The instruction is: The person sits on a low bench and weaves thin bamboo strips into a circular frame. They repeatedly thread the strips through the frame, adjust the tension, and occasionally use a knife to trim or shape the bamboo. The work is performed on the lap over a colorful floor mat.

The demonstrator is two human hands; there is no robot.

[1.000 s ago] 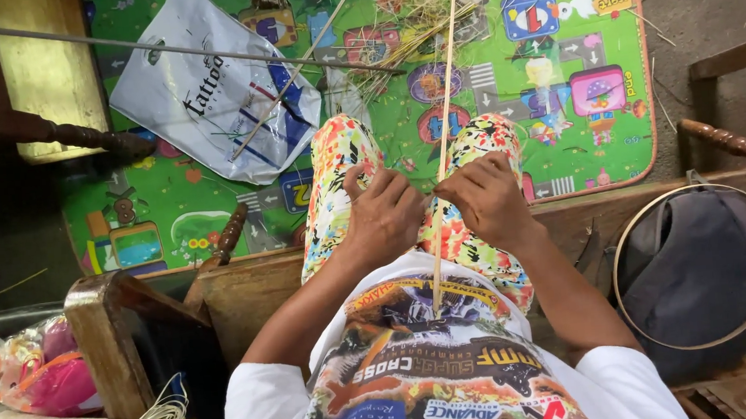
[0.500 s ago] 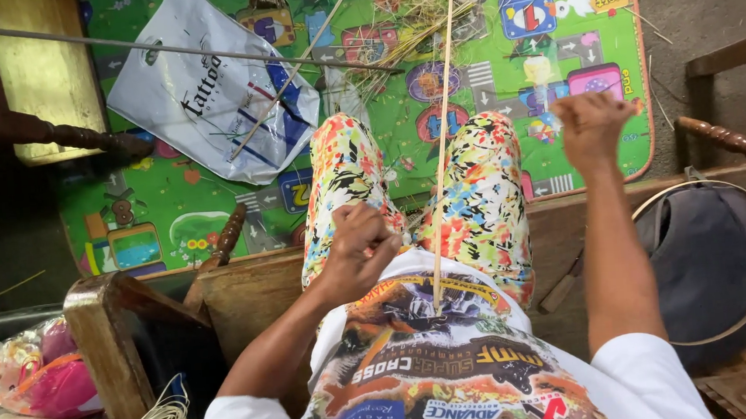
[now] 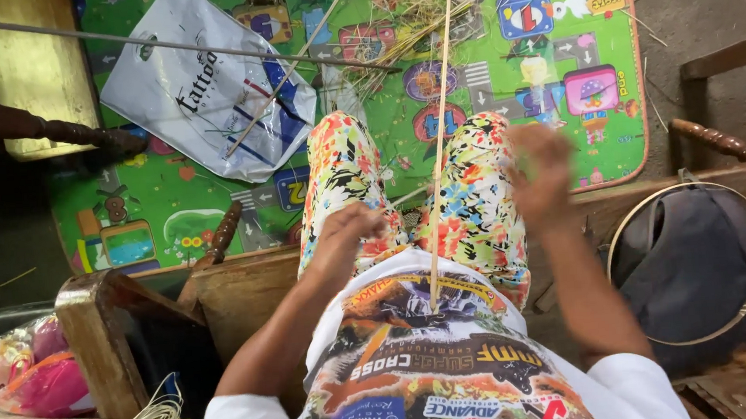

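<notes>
Left hand (image 3: 346,231) fingers curled together on lap, beside bamboo strip (image 3: 440,135) (right hand (image 3: 542,171) blurred, open).

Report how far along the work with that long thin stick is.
Done: a pile of split strips lies on the play mat. In hand: the thin stick leans against the lap; left hand rests by it, right hand is raised, blurred. Left: another long stick lies untouched.
</notes>
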